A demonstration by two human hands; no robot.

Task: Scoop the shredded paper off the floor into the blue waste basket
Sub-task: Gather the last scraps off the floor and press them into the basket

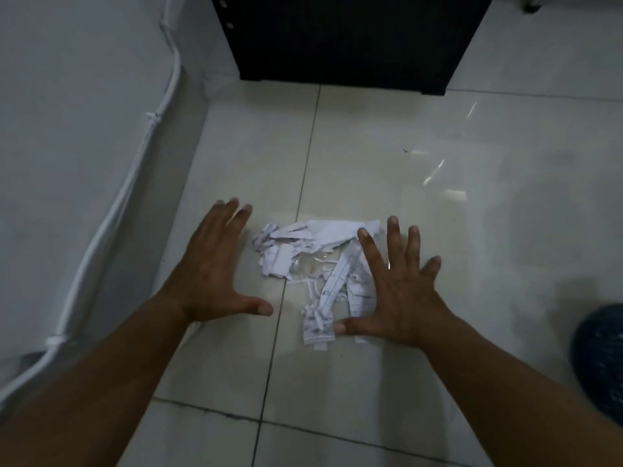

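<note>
A small heap of white shredded paper (303, 254) with printed marks lies on the pale floor tiles in the middle of the view. My left hand (215, 267) hovers just left of the heap, fingers spread, palm down, not touching the paper. My right hand (397, 288) is spread over the heap's right side, covering some strips, its thumb by the nearest strip. Neither hand holds anything. A dark blue rounded object (600, 358) at the right edge may be the waste basket; only part of it shows.
A black cabinet (347, 42) stands on the floor straight ahead beyond the paper. A white wall with a white cable conduit (135, 176) runs along the left. Glossy tiles (472, 230) stretch to the right.
</note>
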